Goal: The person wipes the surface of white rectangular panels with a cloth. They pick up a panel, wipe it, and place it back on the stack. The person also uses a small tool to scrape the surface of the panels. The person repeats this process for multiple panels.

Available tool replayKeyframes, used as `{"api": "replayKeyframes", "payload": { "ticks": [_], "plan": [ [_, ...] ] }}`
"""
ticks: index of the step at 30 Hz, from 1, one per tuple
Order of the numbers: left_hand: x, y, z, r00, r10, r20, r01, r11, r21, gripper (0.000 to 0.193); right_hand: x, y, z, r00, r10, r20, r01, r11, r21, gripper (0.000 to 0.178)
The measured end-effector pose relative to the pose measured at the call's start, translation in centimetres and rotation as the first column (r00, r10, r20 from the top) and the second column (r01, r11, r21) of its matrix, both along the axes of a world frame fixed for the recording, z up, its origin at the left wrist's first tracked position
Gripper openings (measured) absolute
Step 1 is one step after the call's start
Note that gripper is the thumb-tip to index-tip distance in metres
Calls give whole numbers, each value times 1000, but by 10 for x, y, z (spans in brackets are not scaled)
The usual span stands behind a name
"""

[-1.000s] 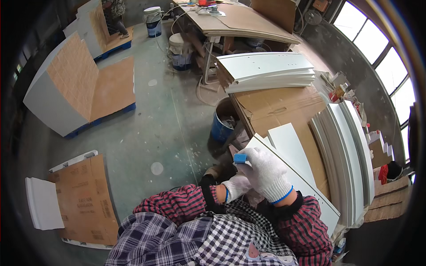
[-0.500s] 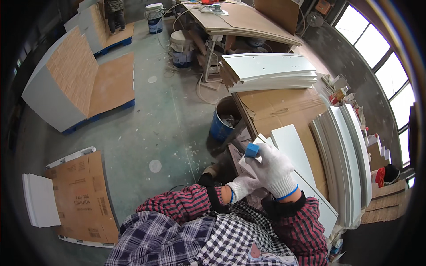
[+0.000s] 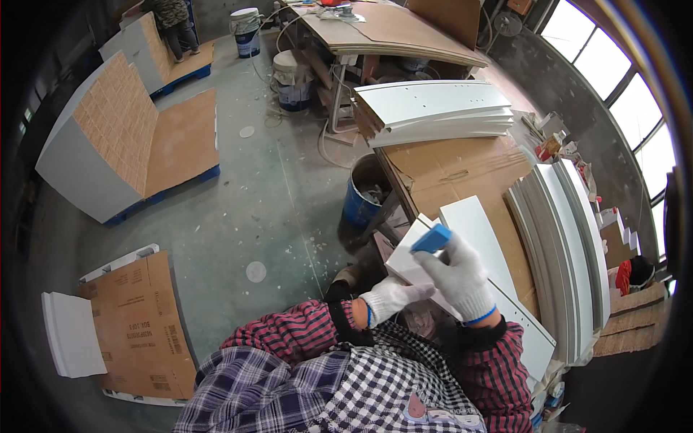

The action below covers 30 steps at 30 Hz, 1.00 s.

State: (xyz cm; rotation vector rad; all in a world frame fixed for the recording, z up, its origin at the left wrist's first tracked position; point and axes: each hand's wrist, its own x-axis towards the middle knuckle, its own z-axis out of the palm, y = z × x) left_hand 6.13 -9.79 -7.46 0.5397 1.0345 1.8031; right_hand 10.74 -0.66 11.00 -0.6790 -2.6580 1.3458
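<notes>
In my right hand (image 3: 460, 280), gloved in white knit with a blue cuff, is a small blue block (image 3: 432, 238), pinched between thumb and fingers. The block is just above the far end of a white panel (image 3: 410, 250), which is tilted at the near edge of the worktable. My left hand (image 3: 393, 299), in a matching glove, is closed at the panel's near edge, its thumb toward the right hand; part of its fingers is hidden. Beneath and beyond my right hand, more white boards (image 3: 479, 234) lie on the cardboard-covered table (image 3: 451, 169).
Stacked white curved panels (image 3: 433, 108) lie at the table's far end, and more curved panels (image 3: 559, 252) stand along its right. A blue bucket (image 3: 363, 206) is on the floor left of the table. Panels on pallets (image 3: 108, 137) stand at the left. Far off is another person (image 3: 173, 25).
My right hand has moved slightly right with the blue block, which is now turned and shows more of its length. My left hand has shifted a little left.
</notes>
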Motion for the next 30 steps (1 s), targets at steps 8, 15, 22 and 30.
{"api": "replayKeyframes", "payload": {
  "ticks": [8, 15, 22, 30],
  "plan": [
    [-24, -27, 47, 983, 181, 32, -175, 976, -127, 52, 81, 36, -1, 937, -338, -85, 330, 940, -88, 20],
    [-37, -34, 60, 976, 158, 147, -125, 969, -211, 91, 180, 66, 9, 801, -585, -129, 542, 799, -260, 26],
    [-67, -41, 50, 979, 40, 199, 0, 980, -197, 91, 347, 67, -8, 284, -897, -338, 850, 399, -345, 23],
    [-79, -26, 61, 926, -193, 323, 259, 950, -174, 48, 410, 47, -41, 49, -945, -323, 852, 208, -480, 15]
  ]
}}
